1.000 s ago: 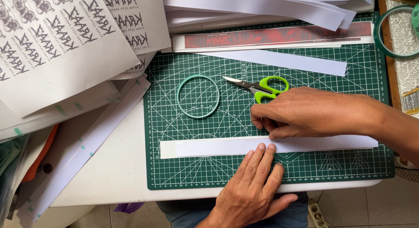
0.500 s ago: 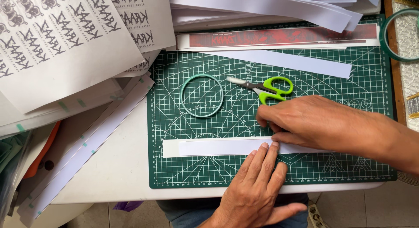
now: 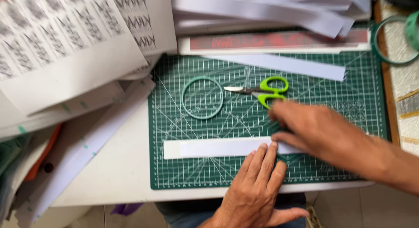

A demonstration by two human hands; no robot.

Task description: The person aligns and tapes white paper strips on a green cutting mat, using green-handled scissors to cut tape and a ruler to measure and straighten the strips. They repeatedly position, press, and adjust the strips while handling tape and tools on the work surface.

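Left hand lies flat, fingers straight and together, tips pressing down on the lower edge of the white paper strip; nothing gripped, just a hold-down. Right hand sits palm-down over the strip's right part, fingers curled slightly, blurred; cannot tell if they pinch the strip or only press and slide on it.

The strip lies lengthwise across the lower half of the green cutting mat, parallel to the grid lines, its right end hidden under the right hand.

Doing this well, as a judgement: keep the left fingertips flat as an anchor so the strip doesn't skew off the grid; let the right hand run along the strip with even pressure, not lifting the edge; keep the strip square to the mat lines.

Around: green-handled scissors just above the right hand, blades pointing left; a teal tape ring left of them, well apart from the strip; another pale strip near the mat's top; printed sheets stacked at the upper left, overlapping the white desk.
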